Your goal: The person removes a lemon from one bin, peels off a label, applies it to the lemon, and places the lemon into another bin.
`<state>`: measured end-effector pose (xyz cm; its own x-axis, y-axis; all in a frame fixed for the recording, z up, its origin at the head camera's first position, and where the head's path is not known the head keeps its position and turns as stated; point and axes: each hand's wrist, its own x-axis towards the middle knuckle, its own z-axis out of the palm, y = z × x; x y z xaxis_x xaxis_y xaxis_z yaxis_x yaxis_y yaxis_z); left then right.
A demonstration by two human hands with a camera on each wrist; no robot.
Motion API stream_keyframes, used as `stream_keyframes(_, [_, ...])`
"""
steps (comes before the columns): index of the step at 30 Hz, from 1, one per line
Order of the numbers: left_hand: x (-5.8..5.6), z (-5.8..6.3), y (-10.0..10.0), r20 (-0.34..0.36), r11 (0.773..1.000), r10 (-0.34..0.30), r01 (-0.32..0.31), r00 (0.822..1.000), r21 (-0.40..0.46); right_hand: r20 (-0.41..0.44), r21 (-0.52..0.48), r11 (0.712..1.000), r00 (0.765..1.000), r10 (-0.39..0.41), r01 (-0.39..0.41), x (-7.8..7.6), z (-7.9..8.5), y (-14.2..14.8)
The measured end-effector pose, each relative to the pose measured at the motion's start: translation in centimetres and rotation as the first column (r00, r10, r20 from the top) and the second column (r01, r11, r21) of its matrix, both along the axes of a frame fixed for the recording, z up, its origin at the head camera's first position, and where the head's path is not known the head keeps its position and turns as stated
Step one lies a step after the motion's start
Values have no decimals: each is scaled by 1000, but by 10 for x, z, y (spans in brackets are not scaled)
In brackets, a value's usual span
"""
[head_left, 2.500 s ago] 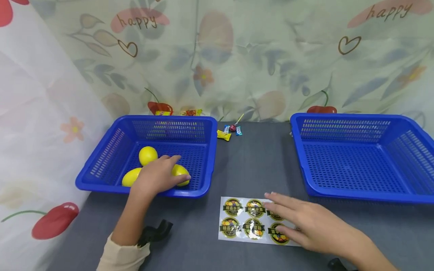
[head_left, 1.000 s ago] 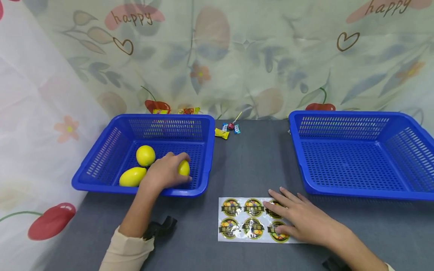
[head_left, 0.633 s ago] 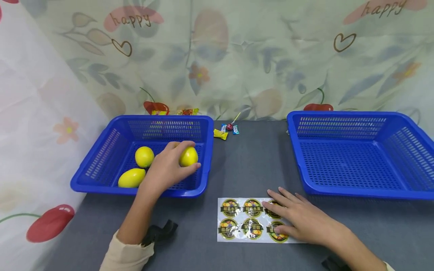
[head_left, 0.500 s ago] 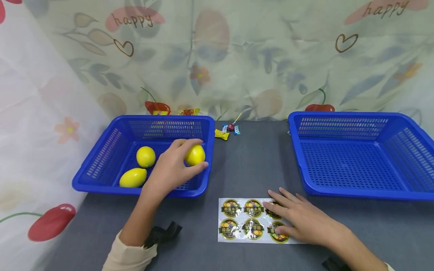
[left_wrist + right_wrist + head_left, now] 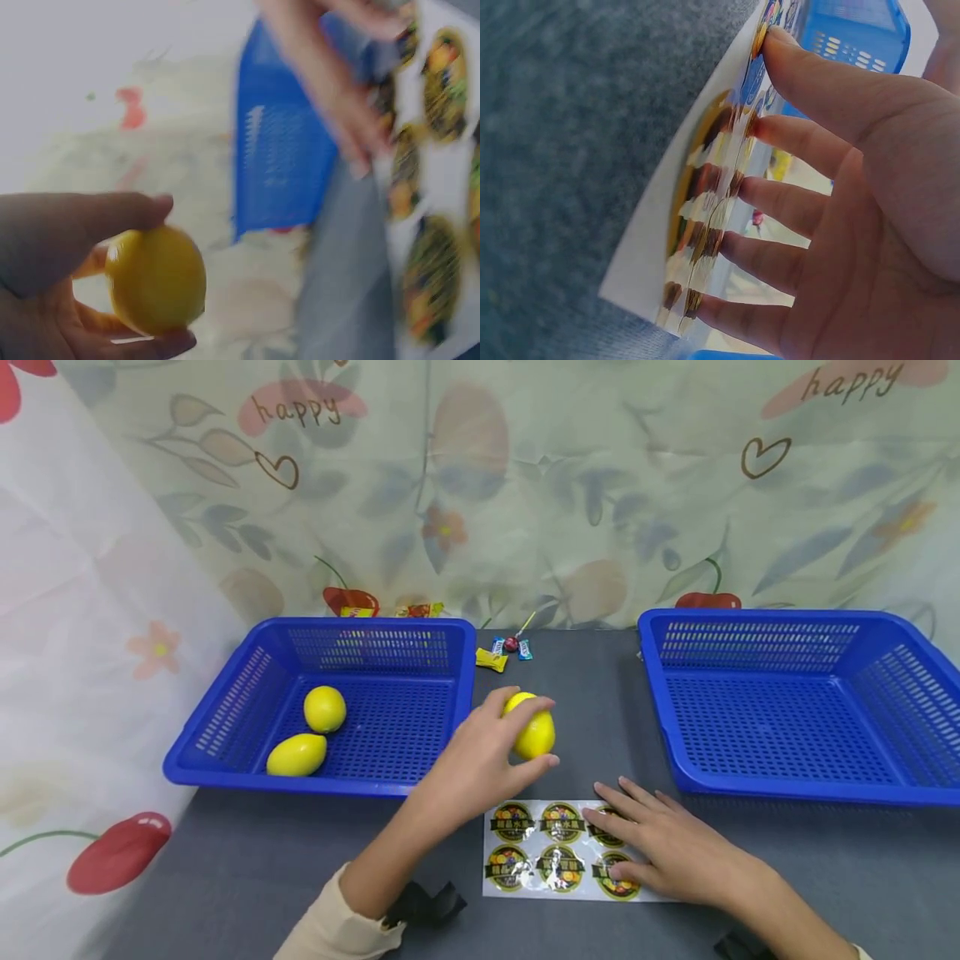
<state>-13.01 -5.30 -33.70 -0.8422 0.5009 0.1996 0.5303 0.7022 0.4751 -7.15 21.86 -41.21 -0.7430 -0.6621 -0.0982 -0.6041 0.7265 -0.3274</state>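
My left hand (image 5: 483,756) grips a yellow lemon (image 5: 536,734) between thumb and fingers, held up between the two baskets, just beyond the sticker sheet. In the left wrist view the lemon (image 5: 157,281) sits at the fingertips. My right hand (image 5: 667,847) lies with spread fingers over the right part of a white sheet of round fruit stickers (image 5: 536,852); in the right wrist view its fingertips touch the sheet (image 5: 649,262). Two more lemons, one rounder (image 5: 325,709) and one lying lengthwise (image 5: 297,755), are in the left blue basket (image 5: 174,768).
A second blue basket (image 5: 667,735) stands on the right, with bare mesh floor. Wrapped candies (image 5: 491,660) and a lollipop (image 5: 512,643) lie at the back, between the baskets. A patterned cloth (image 5: 540,502) hangs behind the grey table (image 5: 585,677).
My left hand has taken hold of a lemon, lifted it from the left basket and carried it right, past the rim. My right hand has settled on the sheet with its fingers spread wider.
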Motion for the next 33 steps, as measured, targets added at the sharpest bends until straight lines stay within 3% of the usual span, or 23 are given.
stream_keyframes(3, [2,-12,15,48,997,-18,22,999,-79,-7,3,1000,1000,-1,1,1,-1,0])
stream_keyframes(7, [-5,-29,24,92,991,7,6,996,-137,-22,5,1000,1000,-6,7,2,0,0])
stream_keyframes(17, [-20,-60,31,136,978,29,0,990,-207,-28,-10,1000,1000,-3,3,2,0,2])
stream_keyframes(25, [-25,-68,27,94,977,53,-32,994,-213,-41,-9,1000,999,-1,0,2,-1,2])
stream_keyframes(33, [-25,-68,25,119,981,38,-15,992,-194,-25,6,1000,1000,0,0,1,0,1])
